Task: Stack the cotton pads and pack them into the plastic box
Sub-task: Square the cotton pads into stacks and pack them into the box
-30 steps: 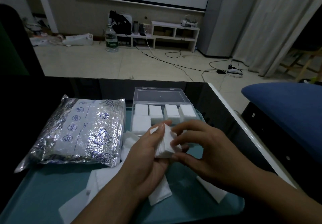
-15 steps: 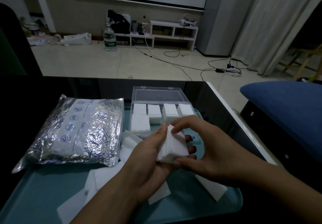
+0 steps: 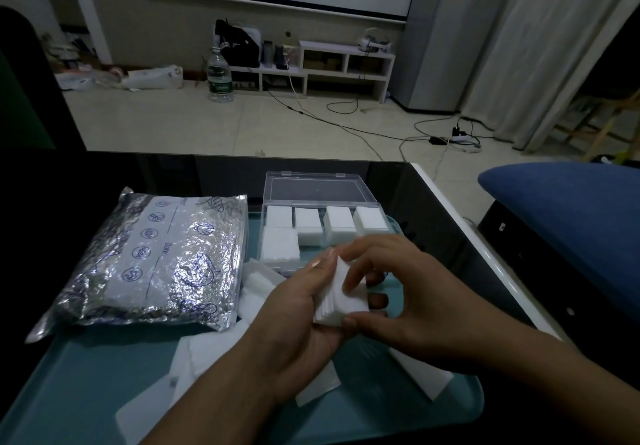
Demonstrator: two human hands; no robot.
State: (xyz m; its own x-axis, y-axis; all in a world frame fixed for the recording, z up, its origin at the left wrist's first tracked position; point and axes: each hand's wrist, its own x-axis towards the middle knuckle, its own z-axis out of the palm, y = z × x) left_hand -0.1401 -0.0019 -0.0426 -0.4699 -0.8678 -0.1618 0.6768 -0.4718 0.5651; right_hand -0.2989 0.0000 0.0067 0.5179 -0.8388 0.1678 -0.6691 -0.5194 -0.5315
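Both hands met over the middle of the teal tray (image 3: 86,375), just near of the plastic box (image 3: 388,214). The left hand (image 3: 298,320) cupped a stack of cotton pads (image 3: 337,300) from the left, fingers curled up along its side, while the right hand (image 3: 408,292) pinched the same stack between thumb at its near corner and fingers curled over its top and far edge. The stack was held clear of the tray, tilted, its layered edge facing left. The box stood at the tray's far edge with its clear lid (image 3: 313,190) swung open and back; four piles of pads filled its far row and a fifth sat in the near left corner, leaving the rest of the near row open behind the hands. A silver foil packet (image 3: 156,261) took up the tray's left half, its right edge close beside the box. Loose pads (image 3: 207,351) lay scattered on the tray under and beside the left wrist, and one more (image 3: 424,375) lay near the tray's right rim under the right forearm. The tray sat on a dark desk (image 3: 433,202), whose white right edge ran close past the right hand.
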